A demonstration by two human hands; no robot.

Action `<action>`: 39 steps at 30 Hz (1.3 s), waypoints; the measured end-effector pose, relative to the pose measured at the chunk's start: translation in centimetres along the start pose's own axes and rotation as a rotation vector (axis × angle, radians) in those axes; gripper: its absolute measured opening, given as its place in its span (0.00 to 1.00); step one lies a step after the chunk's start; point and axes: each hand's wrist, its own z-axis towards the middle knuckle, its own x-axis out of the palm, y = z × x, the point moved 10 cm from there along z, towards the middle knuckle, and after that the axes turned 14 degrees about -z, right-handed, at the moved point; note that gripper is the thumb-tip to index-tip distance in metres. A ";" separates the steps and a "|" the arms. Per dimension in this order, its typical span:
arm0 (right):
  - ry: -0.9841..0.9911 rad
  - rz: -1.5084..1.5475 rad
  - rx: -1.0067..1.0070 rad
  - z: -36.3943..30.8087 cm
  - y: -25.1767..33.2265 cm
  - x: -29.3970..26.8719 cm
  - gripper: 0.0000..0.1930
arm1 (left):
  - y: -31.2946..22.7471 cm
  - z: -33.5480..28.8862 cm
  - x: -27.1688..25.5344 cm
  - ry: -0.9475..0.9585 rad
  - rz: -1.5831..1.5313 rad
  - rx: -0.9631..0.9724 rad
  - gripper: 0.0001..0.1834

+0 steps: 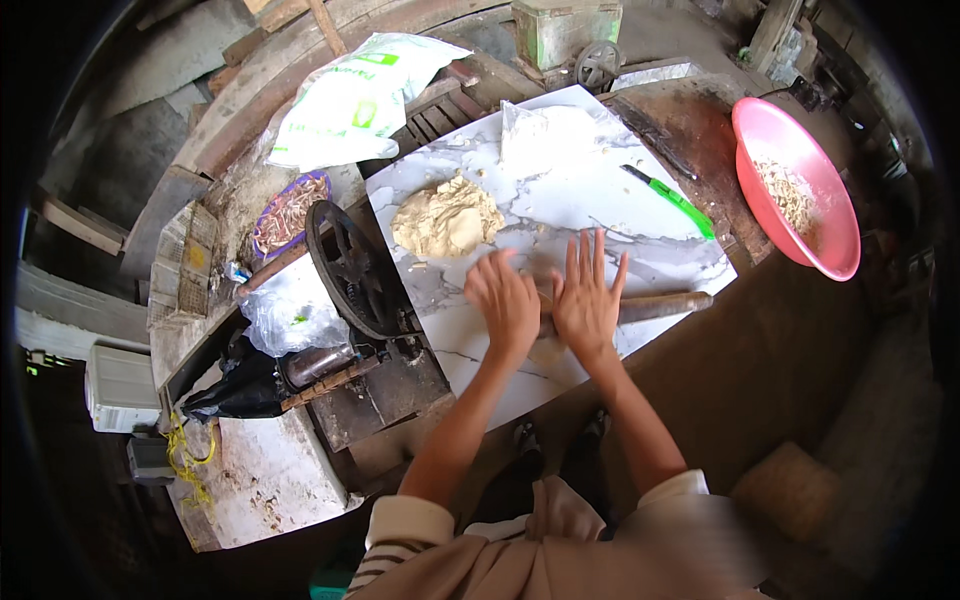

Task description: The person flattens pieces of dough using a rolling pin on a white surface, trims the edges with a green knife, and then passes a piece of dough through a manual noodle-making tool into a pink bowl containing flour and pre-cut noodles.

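Note:
My right hand point(588, 305) lies palm down on a brown wooden rolling pin point(665, 307), its fingers stretched out and spread. Beside it, over the pin's left part, is my left hand point(508, 305), open with the fingers loosely bent. A thin, pale patch that looks like dough point(546, 350) shows between my wrists, partly hidden by hands and pin. Beyond my left hand sits a large lump of yellowish dough point(447, 217) on the white marble-patterned board point(600, 215). A green-handled knife point(672, 200) rests at the board's right side.
A clear bag of white flour point(550, 135) lies at the board's far edge. To the right stands a pink basin point(800, 215) holding pale strips. A dark handwheel machine point(350, 270) borders the board's left. A printed white sack point(350, 105) is at the far left.

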 end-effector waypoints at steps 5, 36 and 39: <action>0.091 0.004 -0.105 -5.8 0.6 -0.9 0.25 | -1.3 -5.9 -1.8 -0.013 0.009 0.035 0.27; -0.045 0.046 -0.205 0.9 2.7 0.9 0.23 | 1.6 -0.6 -0.7 -0.205 0.003 -0.190 0.16; 0.006 0.081 -0.244 -4.1 2.5 -0.4 0.23 | 1.4 -5.8 -1.3 -0.144 -0.036 -0.213 0.17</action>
